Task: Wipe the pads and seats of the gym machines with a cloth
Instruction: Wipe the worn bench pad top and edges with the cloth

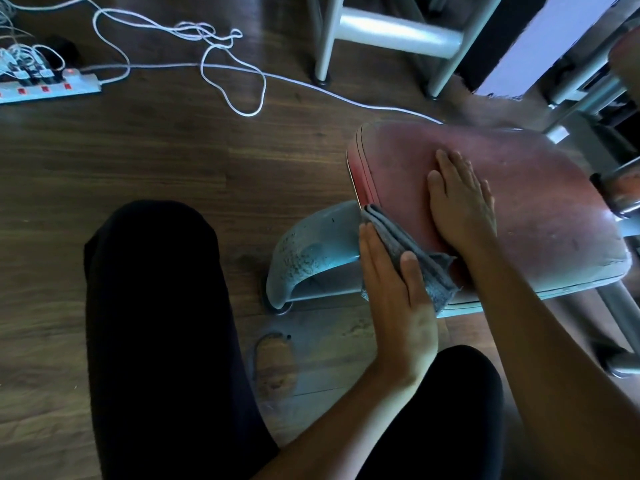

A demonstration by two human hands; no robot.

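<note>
A worn red padded seat (540, 209) of a gym machine fills the right of the head view. My right hand (460, 199) lies flat on top of it with straight fingers. A folded grey cloth (412, 254) hangs against the seat's near-left side edge. My left hand (394, 292) presses the cloth against that edge, fingers straight along its outer side and the thumb laid over its top.
A curved grey metal base (311, 258) of the machine stands on the dark wood floor under the seat. A white cable (228, 64) trails across the floor to a power strip (48, 88) at the upper left. Grey frame legs (325, 39) rise behind. My knees in black are below.
</note>
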